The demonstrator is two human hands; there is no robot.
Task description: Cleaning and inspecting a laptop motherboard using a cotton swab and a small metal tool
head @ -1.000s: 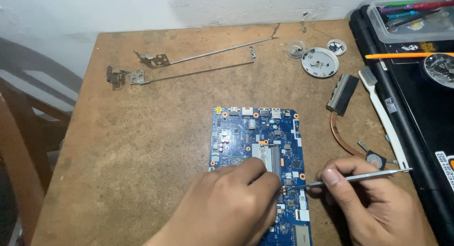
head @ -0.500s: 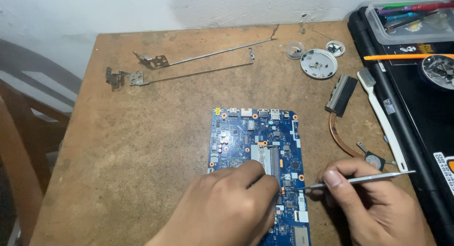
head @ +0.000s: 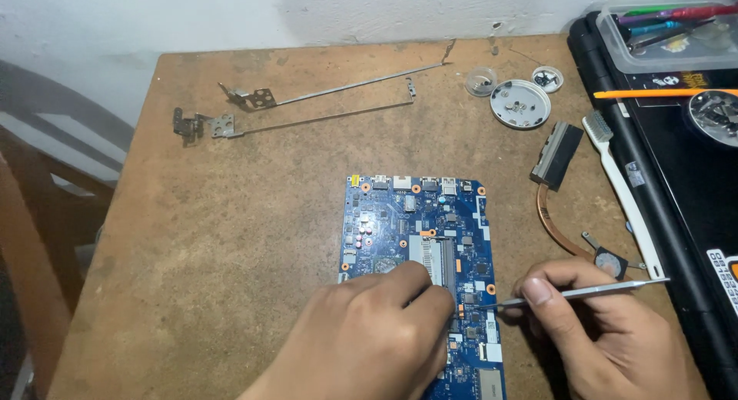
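1. A blue circuit board [head: 419, 246] lies flat on the brown desk [head: 231, 254], long axis running away from the person, its near end under both hands.
2. The left hand [head: 369, 338] rests fingers-down on the board's middle, holding nothing visible.
3. The right hand [head: 600, 331] pinches a thin metal tool [head: 592, 291], tip pointing left at the board's right edge.

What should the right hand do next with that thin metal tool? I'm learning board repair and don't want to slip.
Probably ease the metal tool a touch further left, keeping it low. Its tip sits at the right edge of the blue circuit board, beside the left hand whose fingers press the board down. The right hand pinches the tool like a pen, so a short controlled push seems safest.
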